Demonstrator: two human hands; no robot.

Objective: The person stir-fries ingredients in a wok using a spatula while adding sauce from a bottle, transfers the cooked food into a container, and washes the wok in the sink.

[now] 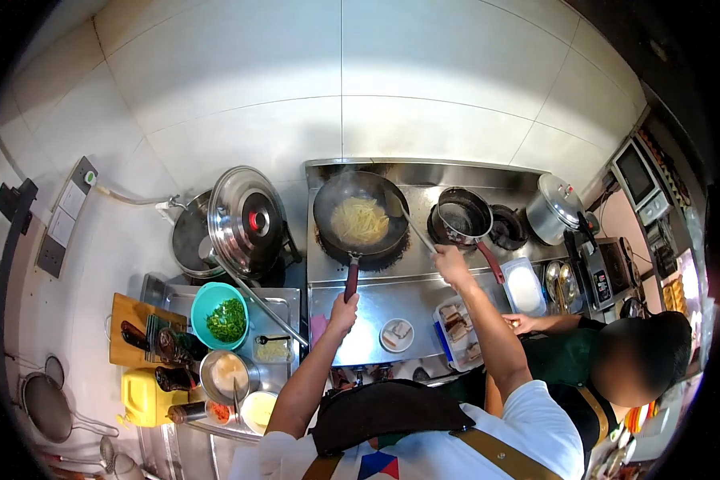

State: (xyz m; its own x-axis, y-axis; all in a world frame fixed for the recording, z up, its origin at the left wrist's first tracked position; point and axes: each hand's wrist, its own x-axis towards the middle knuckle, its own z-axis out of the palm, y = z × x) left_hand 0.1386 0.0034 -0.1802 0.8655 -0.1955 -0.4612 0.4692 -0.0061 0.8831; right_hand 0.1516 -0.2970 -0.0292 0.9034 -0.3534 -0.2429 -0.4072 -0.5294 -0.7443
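Observation:
My left hand is closed around the dark red handle of a wok on the stove. Pale yellow strips of food lie in the wok, with faint steam above them. In my right hand is the long handle of a spatula; its blade rests inside the wok's right side. Just below the stove, a small white bowl holds pale pieces. Close to my right forearm stands a plastic container with brownish-white pieces.
To the right are a saucepan, a pressure cooker and a co-worker with one hand near my forearm. At left stand a large lidded pot, a teal bowl of chopped greens, a knife rack and a yellow jug.

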